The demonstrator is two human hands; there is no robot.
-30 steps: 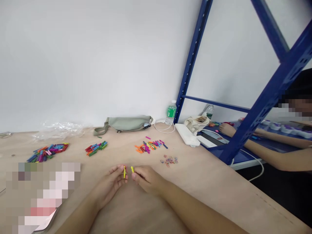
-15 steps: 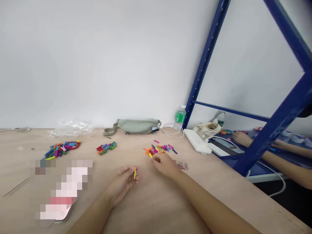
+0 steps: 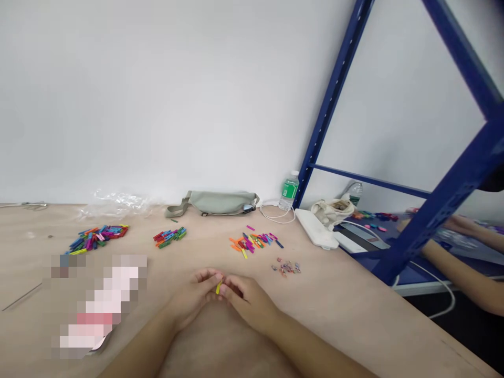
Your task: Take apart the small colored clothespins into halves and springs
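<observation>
Here, I see the left hand (image 3: pixel 193 298) pinching a yellow clip (image 3: pixel 218 289). The right hand (image 3: pixel 250 303) curls against it, grip unclear.

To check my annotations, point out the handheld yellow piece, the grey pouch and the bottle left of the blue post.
Yellow piece (image 3: pixel 218 288), head view: exposed middle.
Pouch (image 3: pixel 221 203), head view: front side.
Bottle (image 3: pixel 290 190), head view: green label.

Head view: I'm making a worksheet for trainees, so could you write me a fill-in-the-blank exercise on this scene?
1. The piece between the left hand and right hand looks mainly ____ in color.
2. The small bits lie nearer the ____ hand.
3. The metal frame is colored ____.
4. The bag lies to the ____ of the bottle.

Missing words: yellow; right; blue; left
</observation>
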